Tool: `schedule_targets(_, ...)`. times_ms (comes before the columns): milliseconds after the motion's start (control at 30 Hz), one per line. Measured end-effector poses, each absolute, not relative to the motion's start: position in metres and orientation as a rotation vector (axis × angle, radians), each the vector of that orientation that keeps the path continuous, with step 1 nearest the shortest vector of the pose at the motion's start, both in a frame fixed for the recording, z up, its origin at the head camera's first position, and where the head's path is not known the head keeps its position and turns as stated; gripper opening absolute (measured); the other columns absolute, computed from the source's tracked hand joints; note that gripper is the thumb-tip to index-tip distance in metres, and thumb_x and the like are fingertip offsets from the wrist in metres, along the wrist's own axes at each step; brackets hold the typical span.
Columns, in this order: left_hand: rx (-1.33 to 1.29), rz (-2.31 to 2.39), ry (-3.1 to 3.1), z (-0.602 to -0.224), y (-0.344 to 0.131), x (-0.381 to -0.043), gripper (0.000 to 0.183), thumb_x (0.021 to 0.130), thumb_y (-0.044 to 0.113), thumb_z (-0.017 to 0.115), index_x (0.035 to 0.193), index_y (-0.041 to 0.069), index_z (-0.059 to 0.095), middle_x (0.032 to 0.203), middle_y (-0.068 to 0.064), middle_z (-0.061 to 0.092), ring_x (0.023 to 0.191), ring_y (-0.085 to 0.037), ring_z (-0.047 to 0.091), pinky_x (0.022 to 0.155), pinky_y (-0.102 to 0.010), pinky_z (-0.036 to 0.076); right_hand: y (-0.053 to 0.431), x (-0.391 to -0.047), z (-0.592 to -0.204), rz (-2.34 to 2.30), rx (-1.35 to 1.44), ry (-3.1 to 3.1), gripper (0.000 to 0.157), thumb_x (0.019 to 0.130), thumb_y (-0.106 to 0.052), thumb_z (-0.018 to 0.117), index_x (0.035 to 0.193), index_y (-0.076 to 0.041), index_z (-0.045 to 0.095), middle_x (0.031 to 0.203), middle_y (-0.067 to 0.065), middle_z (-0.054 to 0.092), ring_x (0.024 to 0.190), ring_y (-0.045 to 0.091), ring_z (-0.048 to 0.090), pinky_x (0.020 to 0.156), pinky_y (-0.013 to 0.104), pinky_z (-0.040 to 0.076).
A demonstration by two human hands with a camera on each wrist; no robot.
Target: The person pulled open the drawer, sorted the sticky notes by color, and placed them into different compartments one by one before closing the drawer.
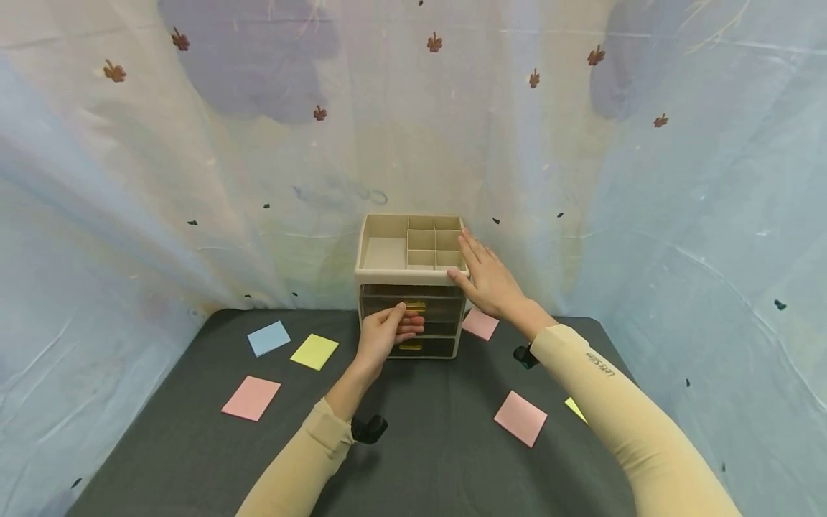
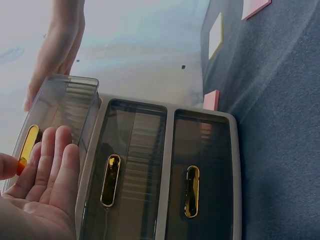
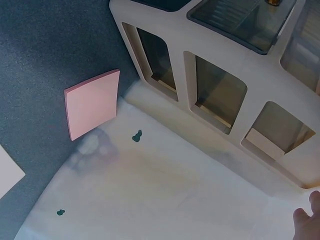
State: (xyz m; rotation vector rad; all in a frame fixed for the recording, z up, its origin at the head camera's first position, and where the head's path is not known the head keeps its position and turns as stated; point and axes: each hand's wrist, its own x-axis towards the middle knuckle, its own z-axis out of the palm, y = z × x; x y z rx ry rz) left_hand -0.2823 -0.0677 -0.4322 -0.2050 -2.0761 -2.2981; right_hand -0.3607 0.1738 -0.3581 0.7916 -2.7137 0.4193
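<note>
A beige desktop organizer (image 1: 413, 277) with three smoky see-through drawers stands at the back of the table, with a divided tray on top. My left hand (image 1: 380, 339) pinches the gold handle (image 2: 28, 145) of the top drawer (image 2: 75, 95) between thumb and fingers. That drawer sticks out past the two lower ones, which sit flush in the frame. With straight fingers, my right hand (image 1: 489, 286) rests on the organizer's top right edge, thumb toward the front corner. In the right wrist view only its fingertips (image 3: 306, 217) show.
On the dark table (image 1: 413, 445) to the left lie a blue note pad (image 1: 268, 338), a yellow one (image 1: 314, 352) and a pink one (image 1: 251, 398). Another pink pad (image 1: 520, 418) lies at the right, and one (image 1: 480, 324) beside the organizer. A patterned curtain (image 1: 413, 143) hangs behind.
</note>
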Motion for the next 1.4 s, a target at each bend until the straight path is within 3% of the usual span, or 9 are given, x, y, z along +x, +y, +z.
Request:
schedule_targets(133,-0.222,-2.309,-2.083,-0.433,-0.07,-0.276,0.046,0.11,0.037,0.055,0.116,-0.004,0.075,0.109,-0.019,0.077,0.098,-0.028,0.077,0.098,-0.054,0.056,0.173,-0.359,-0.356,0.43,0.804,-2.724,0.078,0.112,-0.051,0.036,0.168,-0.006,0.005,0.175,0.005,-0.003,0.161,0.025,0.006,0.129,0.051,0.012)
schedule_targets(400,-0.252,-2.285,-2.114,-0.434,-0.074,-0.262,0.05,0.109,0.041,0.055,0.117,-0.004,0.074,0.109,-0.018,0.077,0.101,-0.029,0.076,0.097,-0.052,0.057,0.175,-0.36,-0.356,0.437,0.805,-2.726,0.078,0.112,-0.051,0.036,0.168,-0.006,0.005,0.175,0.006,-0.003,0.161,0.027,0.006,0.129,0.051,0.011)
schedule_targets(667,-0.269,-2.274,-2.126,-0.435,-0.075,-0.249,0.05,0.109,0.043,0.056,0.116,-0.002,0.075,0.107,-0.014,0.078,0.099,-0.025,0.077,0.093,-0.043,0.06,0.176,-0.361,-0.357,0.427,0.804,-2.716,0.08,0.111,-0.054,0.035,0.168,-0.006,0.008,0.175,0.006,-0.001,0.161,0.027,0.008,0.129,0.05,0.011)
schedule_targets(1167,-0.31,-2.326,-2.152,-0.438,-0.078,-0.229,0.05,0.108,0.043,0.057,0.119,-0.003,0.075,0.11,-0.016,0.077,0.102,-0.027,0.076,0.096,-0.048,0.059,0.176,-0.363,-0.36,0.42,0.8,-2.72,0.08,0.11,-0.057,0.034,0.168,-0.008,0.007,0.176,0.005,0.0,0.161,0.025,0.008,0.129,0.049,0.011)
schedule_targets(1400,-0.378,-2.303,-2.151,-0.438,-0.075,-0.222,0.051,0.109,0.041,0.055,0.12,-0.005,0.074,0.109,-0.016,0.078,0.101,-0.027,0.076,0.092,-0.039,0.061,0.177,-0.364,-0.36,0.413,0.798,-2.71,0.08,0.111,-0.056,0.035,0.168,-0.007,0.008,0.176,0.005,0.0,0.161,0.024,0.009,0.129,0.049,0.011)
